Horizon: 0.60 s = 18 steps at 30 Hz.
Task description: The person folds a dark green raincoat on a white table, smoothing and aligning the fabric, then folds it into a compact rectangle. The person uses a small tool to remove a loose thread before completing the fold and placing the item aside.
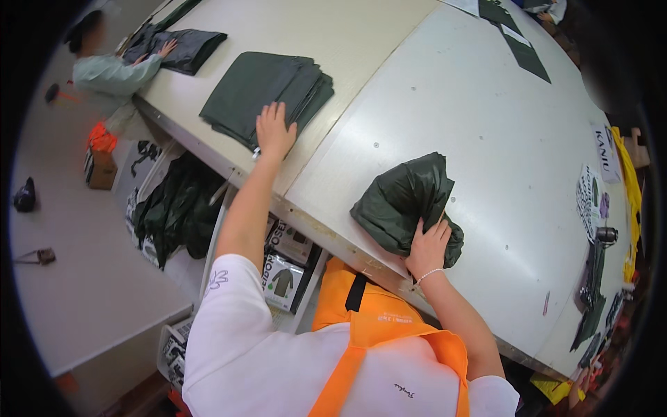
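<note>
My left hand (275, 132) lies with its fingers stretched out on the near right edge of a neat stack of folded dark green garments (257, 87). To the right, my right hand (428, 249) grips the near side of a loosely folded, shiny dark green garment (399, 198), which bulges and curves around on itself. The fingers press into its folds, and part of the thumb side is hidden there. Stack and bundle lie apart on the pale worktable (333, 174).
At the far left, a co-worker's hands rest on another dark folded garment (194, 50). Below the table edge are a bin of dark green fabric (184, 208) and printed clothing packages (281, 281). A pen (546, 303), a dark jar (606, 236) and yellow fabric (631, 208) lie to the right.
</note>
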Each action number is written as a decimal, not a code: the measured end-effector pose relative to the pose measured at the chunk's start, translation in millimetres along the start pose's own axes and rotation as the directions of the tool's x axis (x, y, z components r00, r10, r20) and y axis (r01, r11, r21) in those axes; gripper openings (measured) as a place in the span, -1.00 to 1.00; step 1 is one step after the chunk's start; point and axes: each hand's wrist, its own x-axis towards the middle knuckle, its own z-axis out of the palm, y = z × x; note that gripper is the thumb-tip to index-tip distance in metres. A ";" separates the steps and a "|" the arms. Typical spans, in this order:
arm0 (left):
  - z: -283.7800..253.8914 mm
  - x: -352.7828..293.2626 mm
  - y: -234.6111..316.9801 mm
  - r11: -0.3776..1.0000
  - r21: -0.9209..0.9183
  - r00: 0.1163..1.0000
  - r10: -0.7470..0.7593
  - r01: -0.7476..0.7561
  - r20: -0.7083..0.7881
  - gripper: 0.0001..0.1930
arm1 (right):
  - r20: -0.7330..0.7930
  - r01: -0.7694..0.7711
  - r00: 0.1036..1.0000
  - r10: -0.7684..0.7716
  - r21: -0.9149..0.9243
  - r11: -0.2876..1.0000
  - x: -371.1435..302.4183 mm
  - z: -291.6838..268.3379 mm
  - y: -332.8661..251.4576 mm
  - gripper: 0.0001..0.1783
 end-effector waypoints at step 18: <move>-43.6 -212.8 293.1 0.701 -0.682 0.842 0.484 -0.211 0.237 -0.55 | 0.404 -0.359 0.778 0.481 0.914 -0.188 -144.1 -12.0 145.0 -0.64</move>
